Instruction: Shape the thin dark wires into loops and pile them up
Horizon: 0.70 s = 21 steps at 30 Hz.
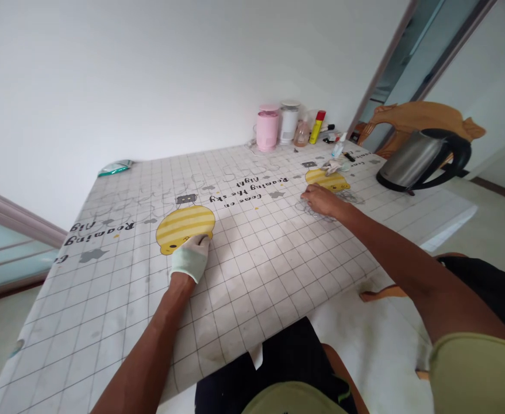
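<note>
My left hand [191,257], in a white glove, rests on the tablecloth [252,259] at the lower edge of a printed yellow striped balloon [185,224]. Its fingers are curled, and whatever they may hold is hidden. My right hand [321,200] is bare and reaches farther across the table, fingers drawn together. Thin grey looping strands [315,211] show beneath and beside it; whether the fingers grip them I cannot tell. Just beyond lies a crumpled whitish glove-like cloth [332,167], partly over a second printed balloon [321,178].
Along the wall stand a pink canister [268,129], a white one [289,123], a pinkish bottle [302,133] and a yellow can with a red cap [317,127]. A small spray bottle [339,146], a steel kettle [413,161] and a green-edged packet [115,168] are also on the table.
</note>
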Each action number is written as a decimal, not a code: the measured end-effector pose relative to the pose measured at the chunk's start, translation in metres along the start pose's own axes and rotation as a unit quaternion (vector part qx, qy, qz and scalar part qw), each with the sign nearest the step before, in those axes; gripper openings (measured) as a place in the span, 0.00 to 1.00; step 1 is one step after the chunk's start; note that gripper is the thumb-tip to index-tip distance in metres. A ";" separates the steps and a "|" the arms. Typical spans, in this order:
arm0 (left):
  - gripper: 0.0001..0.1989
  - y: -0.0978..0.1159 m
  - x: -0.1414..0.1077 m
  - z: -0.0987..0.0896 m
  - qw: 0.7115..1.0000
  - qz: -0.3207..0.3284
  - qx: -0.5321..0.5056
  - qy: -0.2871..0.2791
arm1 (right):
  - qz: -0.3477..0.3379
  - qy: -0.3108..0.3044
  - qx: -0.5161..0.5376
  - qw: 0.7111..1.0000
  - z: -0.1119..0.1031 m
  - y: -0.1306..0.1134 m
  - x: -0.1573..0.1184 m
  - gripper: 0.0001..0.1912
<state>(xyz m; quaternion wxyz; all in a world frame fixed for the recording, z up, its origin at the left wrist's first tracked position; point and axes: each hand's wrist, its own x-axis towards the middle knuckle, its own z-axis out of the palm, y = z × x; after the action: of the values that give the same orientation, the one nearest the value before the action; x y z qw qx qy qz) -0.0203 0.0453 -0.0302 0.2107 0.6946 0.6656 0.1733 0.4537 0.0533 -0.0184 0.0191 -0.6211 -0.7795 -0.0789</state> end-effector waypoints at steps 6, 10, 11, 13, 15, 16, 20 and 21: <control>0.20 -0.002 0.001 0.001 1.000 0.011 0.002 -0.001 | -0.031 0.011 0.031 0.999 -0.009 0.023 0.009 0.10; 0.19 0.002 0.000 0.000 1.000 0.010 0.011 0.001 | 0.021 0.107 0.086 0.990 -0.028 0.040 -0.002 0.08; 0.20 0.002 0.000 -0.001 1.000 0.010 0.013 0.001 | 0.052 0.134 0.119 0.983 -0.033 0.042 -0.006 0.07; 0.20 0.003 -0.001 -0.001 1.000 0.010 0.016 0.000 | 0.126 0.174 0.208 0.954 -0.039 0.045 -0.013 0.06; 0.20 0.004 -0.002 -0.002 1.000 0.009 0.018 -0.002 | 0.193 0.199 0.330 0.902 -0.041 0.046 -0.021 0.05; 0.19 0.004 -0.003 -0.002 1.000 0.009 0.018 -0.003 | 0.217 0.209 0.396 0.868 -0.041 0.045 -0.024 0.06; 0.19 0.004 -0.004 -0.004 1.000 0.011 0.014 -0.001 | 0.272 0.230 0.573 0.738 -0.043 0.043 -0.035 0.12; 0.19 0.005 -0.004 -0.004 1.000 0.011 0.013 -0.001 | 0.278 0.233 0.588 0.723 -0.045 0.043 -0.037 0.13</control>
<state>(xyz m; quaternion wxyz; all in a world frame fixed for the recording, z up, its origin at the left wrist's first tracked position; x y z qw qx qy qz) -0.0187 0.0416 -0.0240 0.2005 0.7050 0.6596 0.1662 0.5007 0.0198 0.0254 0.5828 -0.6358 -0.4330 0.2621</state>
